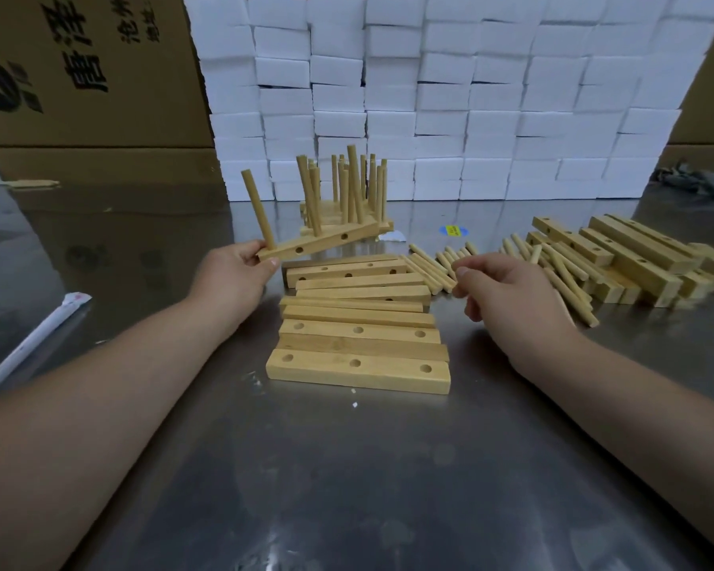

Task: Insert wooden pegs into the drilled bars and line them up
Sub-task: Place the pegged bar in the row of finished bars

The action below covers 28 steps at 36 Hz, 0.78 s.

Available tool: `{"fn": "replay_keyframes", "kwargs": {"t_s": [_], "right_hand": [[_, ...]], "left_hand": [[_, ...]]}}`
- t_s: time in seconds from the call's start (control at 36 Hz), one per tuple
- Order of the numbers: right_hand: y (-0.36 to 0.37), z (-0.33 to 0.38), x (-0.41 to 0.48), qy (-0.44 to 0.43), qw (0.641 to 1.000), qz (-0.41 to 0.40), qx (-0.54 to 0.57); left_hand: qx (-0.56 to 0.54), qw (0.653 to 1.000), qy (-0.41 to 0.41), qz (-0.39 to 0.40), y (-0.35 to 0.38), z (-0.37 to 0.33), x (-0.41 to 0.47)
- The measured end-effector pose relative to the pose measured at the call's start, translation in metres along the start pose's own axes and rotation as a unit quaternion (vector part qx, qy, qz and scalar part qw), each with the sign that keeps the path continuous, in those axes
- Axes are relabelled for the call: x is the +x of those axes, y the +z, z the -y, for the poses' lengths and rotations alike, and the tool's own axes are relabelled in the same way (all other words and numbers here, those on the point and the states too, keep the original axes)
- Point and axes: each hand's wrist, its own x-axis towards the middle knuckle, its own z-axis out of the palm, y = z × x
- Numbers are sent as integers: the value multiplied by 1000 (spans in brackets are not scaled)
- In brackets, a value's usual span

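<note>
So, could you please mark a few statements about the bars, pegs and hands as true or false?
1. The left hand holds a tilted bar carrying a peg. True.
2. The nearest bar has pegs in it. False: its three holes are empty.
3. Loose pegs lie right of the flat bars. True.
4. The right hand rests on the nearest bar. False: it is at the loose pegs.

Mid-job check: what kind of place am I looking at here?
Most likely a small workshop or packing room: a steel table strewn with drilled wooden bars and loose pegs, a wall of stacked white boxes behind, and printed cardboard cartons at left.
</note>
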Motion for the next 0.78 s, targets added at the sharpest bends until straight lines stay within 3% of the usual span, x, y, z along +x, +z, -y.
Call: {"fn": "replay_keyframes", "kwargs": {"t_s": [0.44, 0.78], "right_hand": [[2, -9, 5, 27, 999, 27, 14], [1, -10, 6, 35, 999, 35, 10]], "left_hand": [[76, 996, -15, 52, 50, -13, 73], [117, 987, -14, 106, 41, -8, 99]]}}
